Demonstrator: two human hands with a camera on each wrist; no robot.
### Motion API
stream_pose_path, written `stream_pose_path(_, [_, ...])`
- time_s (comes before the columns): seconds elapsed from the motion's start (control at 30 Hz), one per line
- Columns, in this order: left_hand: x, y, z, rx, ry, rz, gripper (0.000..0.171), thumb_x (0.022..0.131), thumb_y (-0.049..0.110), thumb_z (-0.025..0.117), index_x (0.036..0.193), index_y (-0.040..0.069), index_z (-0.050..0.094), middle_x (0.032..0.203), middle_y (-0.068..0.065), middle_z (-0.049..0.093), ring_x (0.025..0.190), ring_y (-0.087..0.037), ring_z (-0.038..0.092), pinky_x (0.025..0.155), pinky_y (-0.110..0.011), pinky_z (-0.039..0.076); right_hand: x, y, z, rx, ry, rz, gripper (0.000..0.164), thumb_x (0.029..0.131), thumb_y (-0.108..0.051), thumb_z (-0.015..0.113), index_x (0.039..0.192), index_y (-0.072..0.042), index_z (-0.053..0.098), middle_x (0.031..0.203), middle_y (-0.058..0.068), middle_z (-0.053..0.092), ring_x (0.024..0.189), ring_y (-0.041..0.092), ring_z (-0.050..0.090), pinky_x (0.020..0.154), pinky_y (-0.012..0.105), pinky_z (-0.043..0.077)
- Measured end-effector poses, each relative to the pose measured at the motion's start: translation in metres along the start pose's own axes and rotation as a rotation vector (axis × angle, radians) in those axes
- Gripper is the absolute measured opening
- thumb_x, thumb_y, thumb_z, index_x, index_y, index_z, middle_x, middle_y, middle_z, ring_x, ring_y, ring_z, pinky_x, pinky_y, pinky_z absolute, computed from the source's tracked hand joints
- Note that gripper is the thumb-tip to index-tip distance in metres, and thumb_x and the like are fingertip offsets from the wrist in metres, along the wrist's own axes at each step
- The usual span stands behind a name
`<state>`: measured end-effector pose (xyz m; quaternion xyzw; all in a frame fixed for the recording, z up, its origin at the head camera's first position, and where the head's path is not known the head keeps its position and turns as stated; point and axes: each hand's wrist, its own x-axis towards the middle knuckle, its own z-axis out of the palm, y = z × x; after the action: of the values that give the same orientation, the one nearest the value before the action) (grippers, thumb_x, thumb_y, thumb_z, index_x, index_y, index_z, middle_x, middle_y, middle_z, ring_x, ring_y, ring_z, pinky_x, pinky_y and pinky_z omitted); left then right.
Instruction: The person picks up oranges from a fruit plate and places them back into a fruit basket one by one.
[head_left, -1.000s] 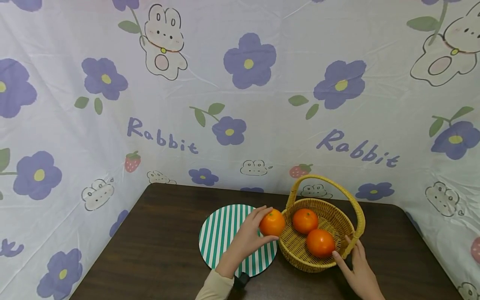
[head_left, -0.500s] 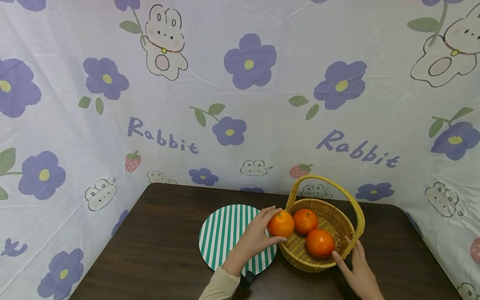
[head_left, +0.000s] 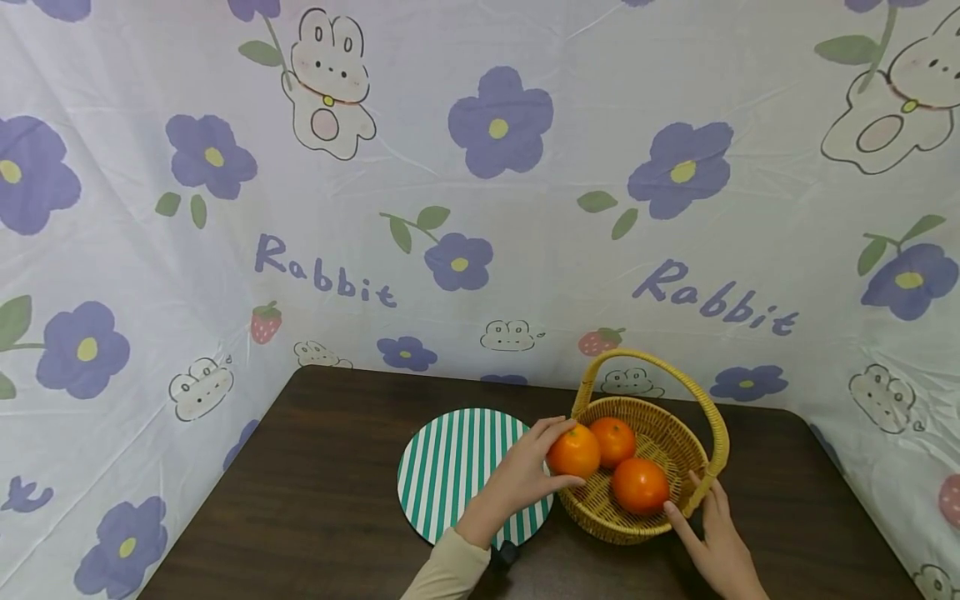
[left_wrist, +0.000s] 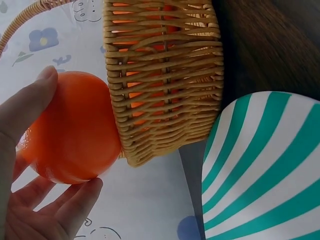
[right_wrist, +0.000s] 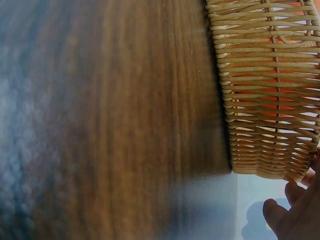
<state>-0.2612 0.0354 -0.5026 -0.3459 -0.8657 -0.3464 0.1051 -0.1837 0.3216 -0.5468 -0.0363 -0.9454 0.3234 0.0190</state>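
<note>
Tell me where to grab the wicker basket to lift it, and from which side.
Grip the basket by the top of its arched handle, coming straight down from above. The handle stands upright and its crown is bare, well clear of the oranges inside. The right hand already touches the rim near the handle's base, while the left hand holds an orange at the rim.

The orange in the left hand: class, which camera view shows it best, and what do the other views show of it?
The head view: the orange shows whole, gripped by the left hand over the basket rim. The left wrist view shows it close but part-covered by fingers. The right wrist view shows only basket wall.
</note>
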Motion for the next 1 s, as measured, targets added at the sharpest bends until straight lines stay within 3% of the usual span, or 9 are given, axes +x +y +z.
stream_pose_path(0.4, [0.005,0.004,0.005,0.003,-0.015,0.009,0.074,0.077,0.048,0.069,0.141,0.027,0.038,0.141,-0.004,0.041,0.119,-0.018,0.050,0.092,-0.032,0.048,0.001,0.000,0.001,-0.008,0.007,-0.004,0.081,0.094,-0.057,0.033,0.149,-0.007,0.002,0.151,0.023,-0.007,0.123,0.057,0.028,0.079,0.067,0.039])
stream_pose_path(0.63, [0.007,0.006,0.007,0.028,-0.014,0.022,0.074,0.077,0.045,0.071,0.140,0.021,0.040,0.140,-0.007,0.042,0.118,-0.020,0.051,0.091,-0.034,0.049,0.002,0.001,0.001,-0.012,0.013,-0.009,0.081,0.094,-0.057,0.033,0.149,-0.007,0.002,0.151,0.023,-0.006,0.122,0.058,0.030,0.078,0.066,0.041])
stream_pose_path(1.0, [0.008,0.005,0.013,0.071,-0.038,0.002,0.075,0.077,0.046,0.071,0.141,0.027,0.037,0.142,-0.005,0.040,0.120,-0.019,0.050,0.092,-0.034,0.048,0.002,0.003,0.002,0.001,-0.003,0.015,0.082,0.093,-0.059,0.033,0.150,-0.008,0.001,0.151,0.023,-0.007,0.123,0.058,0.028,0.078,0.065,0.041])
